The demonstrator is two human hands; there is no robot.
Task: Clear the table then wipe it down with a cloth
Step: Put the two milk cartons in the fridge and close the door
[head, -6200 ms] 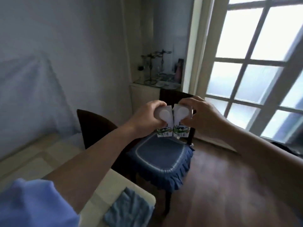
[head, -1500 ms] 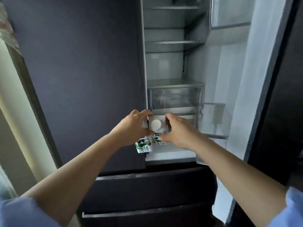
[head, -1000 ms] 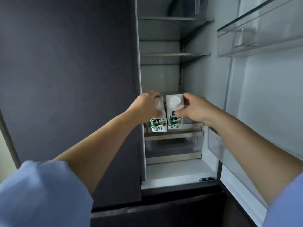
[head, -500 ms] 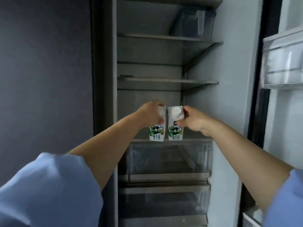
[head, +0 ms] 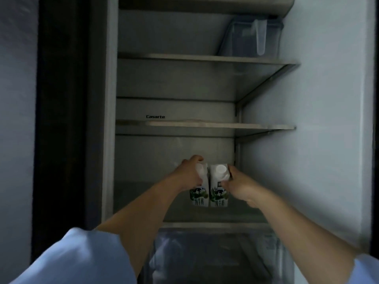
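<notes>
Left hand [head: 189,174] and right hand [head: 239,188] grip touching cartons [head: 219,196].

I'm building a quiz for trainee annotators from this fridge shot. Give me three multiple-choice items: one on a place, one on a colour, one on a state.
1. Where does the clear container stand?
A. On the top shelf, at the right.
B. Beside the cartons.
C. In a drawer.

2. What colour is the cap on the right carton?
A. Red.
B. Green.
C. White.

3. What is the left hand doing?
A. Hanging open.
B. Gripping the left carton.
C. Holding a cloth.

Key:
1 A, it sits high at the right, above the two lower shelves.
2 C, the round cap shows white.
3 B, its fingers curl over that carton's top.
</notes>
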